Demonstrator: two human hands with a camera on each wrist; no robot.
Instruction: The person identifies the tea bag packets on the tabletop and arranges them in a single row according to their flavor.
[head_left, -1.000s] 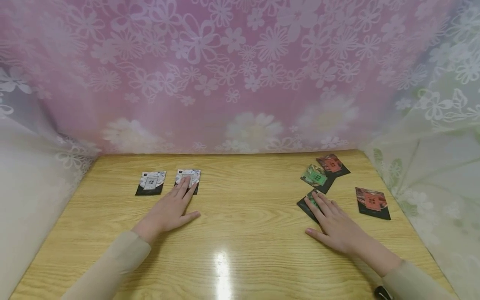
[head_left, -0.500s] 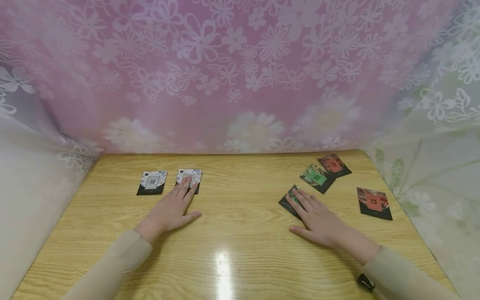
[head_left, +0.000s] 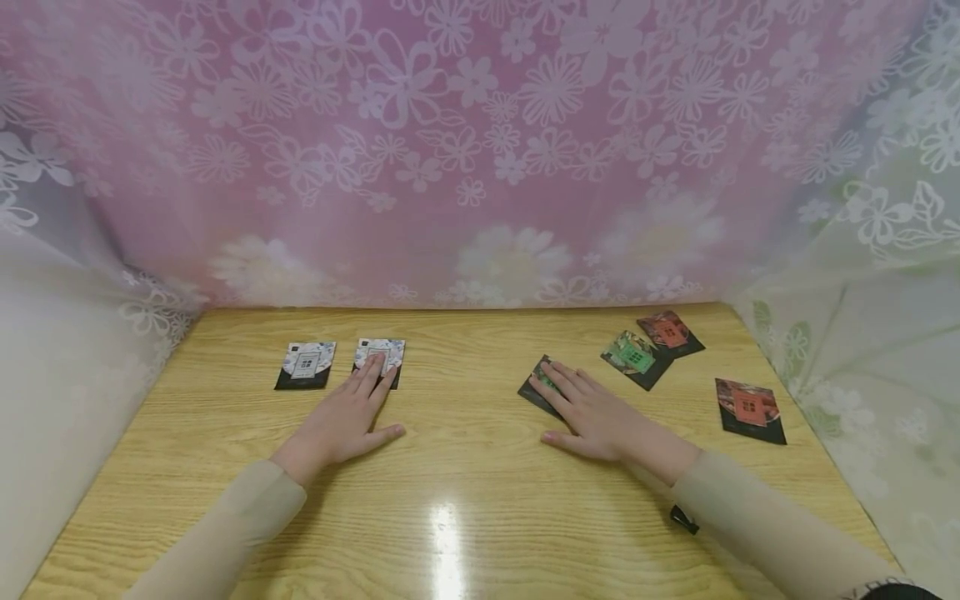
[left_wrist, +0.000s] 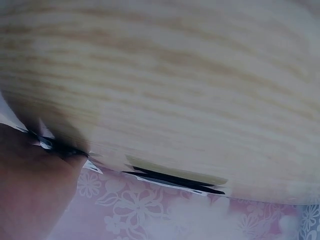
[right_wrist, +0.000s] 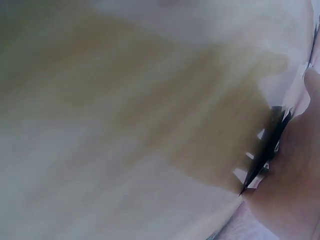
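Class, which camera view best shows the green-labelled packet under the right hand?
Head view: the green-labelled packet shows its face, partly covered by the right hand. Right wrist: mainly its dark edge. Left wrist: none of it.

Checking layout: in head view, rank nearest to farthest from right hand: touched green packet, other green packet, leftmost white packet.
1. Touched green packet: partly under the right hand.
2. Other green packet: ahead, to its right.
3. Leftmost white packet: far left.

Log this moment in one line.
left hand: fingers on white-label packet | right hand: fingers on green-label packet | untouched on wooden table: another white-label packet, another green-label packet, two red-label packets
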